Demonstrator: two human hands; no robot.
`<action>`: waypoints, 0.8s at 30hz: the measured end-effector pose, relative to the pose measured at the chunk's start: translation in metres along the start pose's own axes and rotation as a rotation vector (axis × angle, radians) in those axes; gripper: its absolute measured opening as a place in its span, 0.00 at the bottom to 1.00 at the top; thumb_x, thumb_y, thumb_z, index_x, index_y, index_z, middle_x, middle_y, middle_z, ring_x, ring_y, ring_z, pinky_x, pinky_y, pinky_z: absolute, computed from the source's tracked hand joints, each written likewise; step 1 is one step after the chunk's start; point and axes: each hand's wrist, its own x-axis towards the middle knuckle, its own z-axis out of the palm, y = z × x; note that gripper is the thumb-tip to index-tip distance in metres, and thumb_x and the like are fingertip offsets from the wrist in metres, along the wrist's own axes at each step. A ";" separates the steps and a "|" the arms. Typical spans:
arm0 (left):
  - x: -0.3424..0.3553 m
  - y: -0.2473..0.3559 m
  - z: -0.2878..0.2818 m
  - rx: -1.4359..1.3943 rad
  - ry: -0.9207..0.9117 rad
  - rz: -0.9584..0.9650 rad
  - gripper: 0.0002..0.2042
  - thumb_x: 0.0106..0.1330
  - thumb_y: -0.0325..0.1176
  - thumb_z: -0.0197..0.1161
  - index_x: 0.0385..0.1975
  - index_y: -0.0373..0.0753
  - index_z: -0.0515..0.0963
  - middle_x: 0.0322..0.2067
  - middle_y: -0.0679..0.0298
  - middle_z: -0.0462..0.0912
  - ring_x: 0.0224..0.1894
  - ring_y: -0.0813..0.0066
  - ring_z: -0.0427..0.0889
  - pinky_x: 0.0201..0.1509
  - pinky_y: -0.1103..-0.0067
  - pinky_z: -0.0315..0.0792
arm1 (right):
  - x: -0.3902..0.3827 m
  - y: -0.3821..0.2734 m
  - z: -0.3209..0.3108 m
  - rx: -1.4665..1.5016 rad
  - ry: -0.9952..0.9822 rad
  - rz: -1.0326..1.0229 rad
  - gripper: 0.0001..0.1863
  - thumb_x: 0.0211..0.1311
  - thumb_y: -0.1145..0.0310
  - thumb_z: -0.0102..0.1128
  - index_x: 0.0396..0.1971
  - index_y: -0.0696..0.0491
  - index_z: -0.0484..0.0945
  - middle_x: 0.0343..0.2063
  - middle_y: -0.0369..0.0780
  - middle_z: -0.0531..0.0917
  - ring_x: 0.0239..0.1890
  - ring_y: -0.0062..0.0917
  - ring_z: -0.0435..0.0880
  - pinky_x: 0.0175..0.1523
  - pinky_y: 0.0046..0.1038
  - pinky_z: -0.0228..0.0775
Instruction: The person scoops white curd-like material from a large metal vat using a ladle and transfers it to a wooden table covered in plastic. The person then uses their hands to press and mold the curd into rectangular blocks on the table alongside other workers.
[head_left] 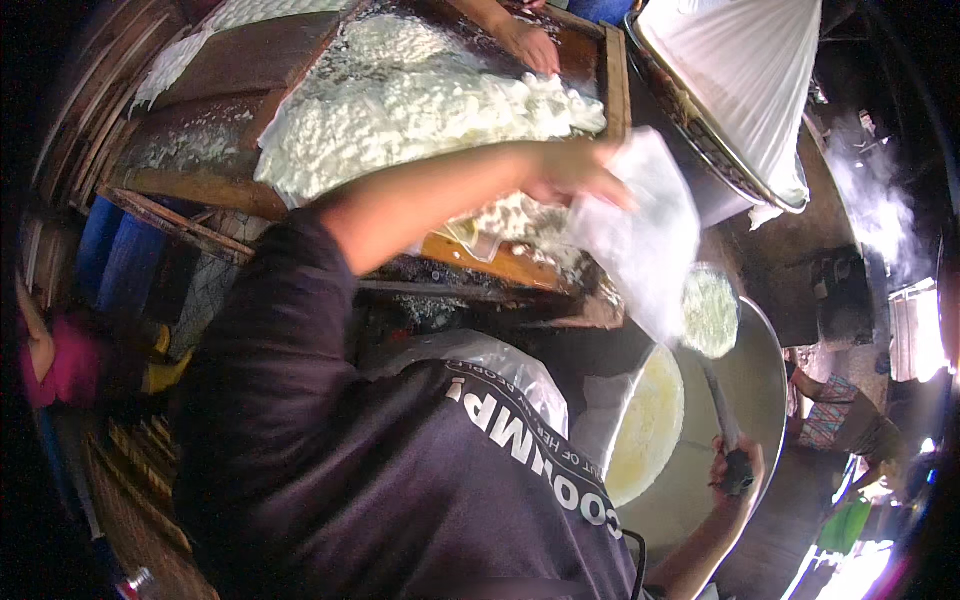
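Translucent white sheet (655,235) hangs below the left hand's (572,178) fingers, seemingly pinched though blurred; the right hand (750,488) grips a long-handled scoop (711,312) — its head beyond those fingers, near the metal pot's (765,400) rim, perhaps to catch drips.

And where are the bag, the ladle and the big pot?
Bag (645,240): head view, on its blurry middle.
Ladle (719,400): head view, on its handle.
Big pot (760,390): head view, on its inside wall.
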 end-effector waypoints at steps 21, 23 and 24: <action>-0.225 0.054 -0.329 0.402 0.603 -0.638 0.32 0.52 0.20 0.49 0.57 0.51 0.49 0.33 0.68 0.67 0.24 0.81 0.66 0.27 0.78 0.69 | 0.049 -0.062 0.434 -0.153 -0.790 0.088 0.11 0.51 0.66 0.45 0.30 0.60 0.67 0.23 0.46 0.74 0.12 0.18 0.69 0.11 0.13 0.59; -0.232 0.038 -0.349 0.362 0.640 -0.625 0.31 0.53 0.20 0.49 0.57 0.52 0.49 0.28 0.70 0.62 0.20 0.83 0.58 0.24 0.81 0.64 | 0.043 -0.064 0.437 -0.126 -0.877 0.033 0.09 0.52 0.67 0.44 0.29 0.58 0.66 0.22 0.46 0.74 0.12 0.18 0.70 0.10 0.14 0.59; -0.228 0.036 -0.350 0.360 0.655 -0.640 0.31 0.53 0.20 0.49 0.57 0.53 0.49 0.27 0.70 0.62 0.20 0.83 0.58 0.24 0.81 0.63 | 0.048 -0.061 0.434 -0.099 -0.846 0.029 0.09 0.52 0.67 0.44 0.29 0.58 0.66 0.21 0.45 0.74 0.12 0.19 0.69 0.10 0.15 0.59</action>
